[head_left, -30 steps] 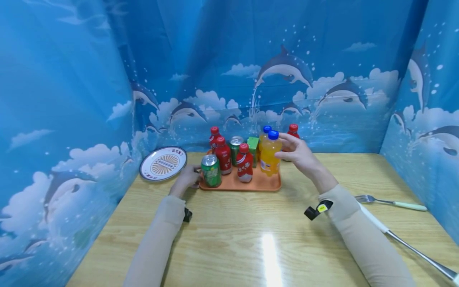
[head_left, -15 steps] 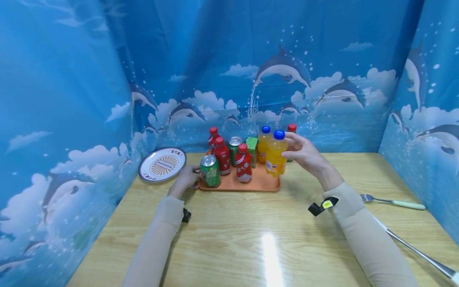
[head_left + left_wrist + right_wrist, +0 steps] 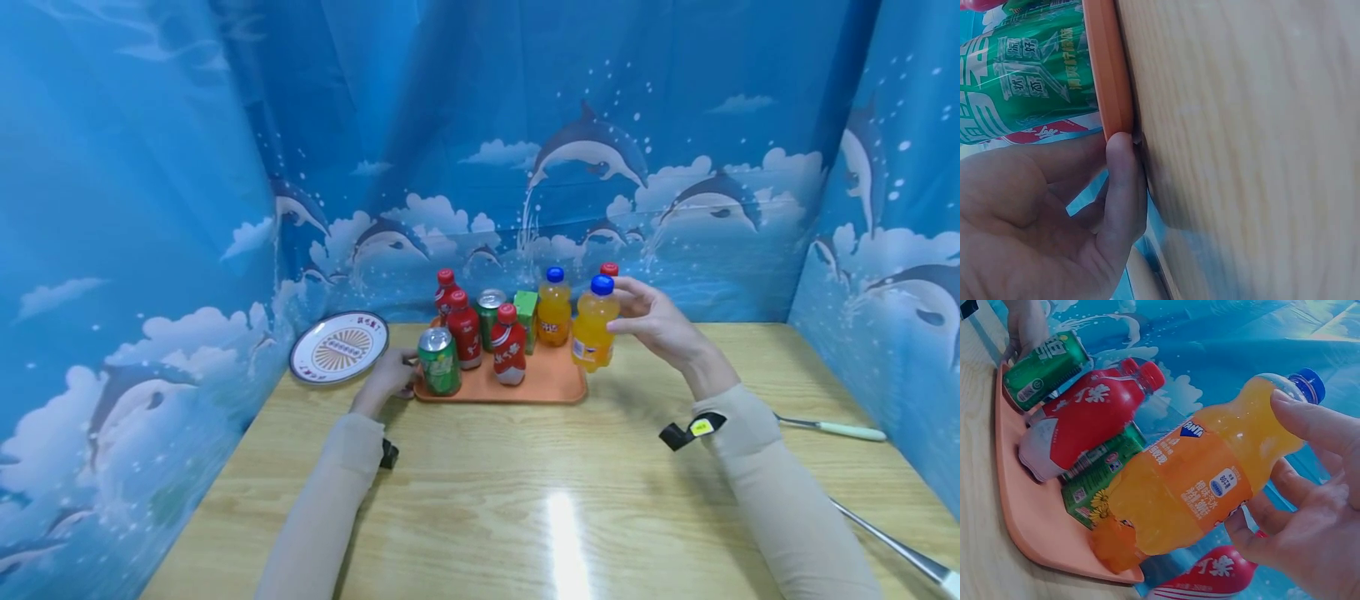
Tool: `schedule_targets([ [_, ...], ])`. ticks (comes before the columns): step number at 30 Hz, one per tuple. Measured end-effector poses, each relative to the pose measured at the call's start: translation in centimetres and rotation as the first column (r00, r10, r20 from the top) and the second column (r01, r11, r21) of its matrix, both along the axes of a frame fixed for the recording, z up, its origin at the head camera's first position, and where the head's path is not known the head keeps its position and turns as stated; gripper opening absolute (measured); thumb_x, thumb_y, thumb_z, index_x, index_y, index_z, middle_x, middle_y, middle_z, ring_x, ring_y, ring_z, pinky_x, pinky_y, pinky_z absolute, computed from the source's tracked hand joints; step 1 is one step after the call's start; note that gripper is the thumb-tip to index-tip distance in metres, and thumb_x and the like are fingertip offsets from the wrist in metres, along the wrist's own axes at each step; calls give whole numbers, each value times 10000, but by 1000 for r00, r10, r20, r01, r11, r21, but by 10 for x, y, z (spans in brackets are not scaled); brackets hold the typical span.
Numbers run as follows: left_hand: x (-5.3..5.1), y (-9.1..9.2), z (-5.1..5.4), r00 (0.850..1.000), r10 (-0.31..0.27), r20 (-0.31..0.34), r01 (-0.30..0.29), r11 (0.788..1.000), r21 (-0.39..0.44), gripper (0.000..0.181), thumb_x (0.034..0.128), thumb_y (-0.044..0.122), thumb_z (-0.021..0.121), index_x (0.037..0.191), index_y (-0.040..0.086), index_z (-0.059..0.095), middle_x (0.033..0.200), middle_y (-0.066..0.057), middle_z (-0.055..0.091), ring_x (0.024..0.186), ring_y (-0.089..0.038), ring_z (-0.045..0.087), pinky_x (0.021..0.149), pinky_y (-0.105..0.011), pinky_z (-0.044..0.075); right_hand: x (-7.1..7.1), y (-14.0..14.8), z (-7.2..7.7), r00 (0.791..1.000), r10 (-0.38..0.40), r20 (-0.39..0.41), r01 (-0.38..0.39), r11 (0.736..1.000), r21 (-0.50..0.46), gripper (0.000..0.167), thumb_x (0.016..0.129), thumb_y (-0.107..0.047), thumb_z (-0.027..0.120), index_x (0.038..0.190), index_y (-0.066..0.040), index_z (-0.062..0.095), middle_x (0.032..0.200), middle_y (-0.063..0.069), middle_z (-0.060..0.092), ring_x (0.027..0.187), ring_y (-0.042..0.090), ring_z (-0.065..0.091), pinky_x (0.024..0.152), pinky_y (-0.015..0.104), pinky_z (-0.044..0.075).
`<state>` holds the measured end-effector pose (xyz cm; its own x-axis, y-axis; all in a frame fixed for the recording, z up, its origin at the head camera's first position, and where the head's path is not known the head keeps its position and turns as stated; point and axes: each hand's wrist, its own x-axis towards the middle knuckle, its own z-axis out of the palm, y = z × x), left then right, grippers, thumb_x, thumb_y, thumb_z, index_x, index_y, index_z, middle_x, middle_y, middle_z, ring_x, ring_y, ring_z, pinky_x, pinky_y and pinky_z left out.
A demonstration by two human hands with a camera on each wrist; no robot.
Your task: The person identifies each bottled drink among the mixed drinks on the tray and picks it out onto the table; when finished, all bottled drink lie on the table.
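Note:
My right hand [image 3: 656, 329] holds a blue-capped orange soda bottle [image 3: 1197, 469] around its upper part, thumb on the near side. In the head view the bottle is at the right end of an orange tray [image 3: 551, 379]. My left hand [image 3: 388, 379] grips the tray's left end; in the left wrist view the thumb and fingers meet at its rim. Beside that hand stands a green soda can [image 3: 439, 362]. Also on the tray are red bottles [image 3: 510, 346], a second can [image 3: 490, 312], a green carton [image 3: 527, 312] and another orange soda bottle [image 3: 554, 308].
A round patterned plate [image 3: 340, 347] leans at the back left. Behind the held bottle is a red-capped bottle [image 3: 609, 269], mostly hidden. A fork handle [image 3: 851, 431] and a long metal-shafted utensil [image 3: 892, 542] lie on the right. Dolphin-print curtains [image 3: 465, 100] enclose the table.
My right hand has drawn the orange soda bottle rightward, away from the other orange bottle, which is now fully visible. My left hand has stayed at the tray.

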<state>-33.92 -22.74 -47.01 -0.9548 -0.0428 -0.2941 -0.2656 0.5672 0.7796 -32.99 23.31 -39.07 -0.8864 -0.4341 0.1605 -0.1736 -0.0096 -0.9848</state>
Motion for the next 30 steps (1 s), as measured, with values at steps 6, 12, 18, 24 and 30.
schedule_targets([
  [6,0,-1,0,1000,-8,-15,8,1000,2,686,907,-76,630,1559,102,510,1288,-251,628,755,-153,636,598,-217,625,-2,12,1,999,-45,4,45,999,10,558,991,18,667,1486,-209,546,1369,-134,675,1223,148,614,1028,209,562],
  [12,-1,-1,0,1000,-2,1,2,1000,1,674,919,-65,616,1561,110,510,1307,-244,629,761,-149,640,606,-221,626,-6,25,-2,995,-94,16,94,996,6,550,999,9,661,1483,-223,541,1364,-139,658,1198,155,600,1011,194,563],
  [18,0,0,2,1000,-2,4,2,1000,10,653,941,-59,599,1565,106,503,1337,-249,619,762,-148,637,599,-219,622,-11,40,-8,995,-94,21,95,995,-39,545,1003,9,655,1473,-243,545,1330,-154,673,1174,117,618,984,189,575],
  [24,3,1,4,1000,-10,-3,10,1000,8,650,943,-65,593,1566,93,497,1324,-257,624,757,-138,630,595,-212,618,-18,48,-11,987,-146,71,152,985,-87,550,996,26,655,1470,-223,530,1301,-151,692,1163,99,640,948,212,599],
  [30,3,1,5,1000,-2,6,2,1000,9,650,950,-60,604,1570,101,493,1312,-247,616,759,-136,625,598,-206,615,-22,54,-9,979,-172,104,184,976,-114,548,979,13,690,1444,-230,530,1279,-143,682,1135,102,632,907,218,597],
])
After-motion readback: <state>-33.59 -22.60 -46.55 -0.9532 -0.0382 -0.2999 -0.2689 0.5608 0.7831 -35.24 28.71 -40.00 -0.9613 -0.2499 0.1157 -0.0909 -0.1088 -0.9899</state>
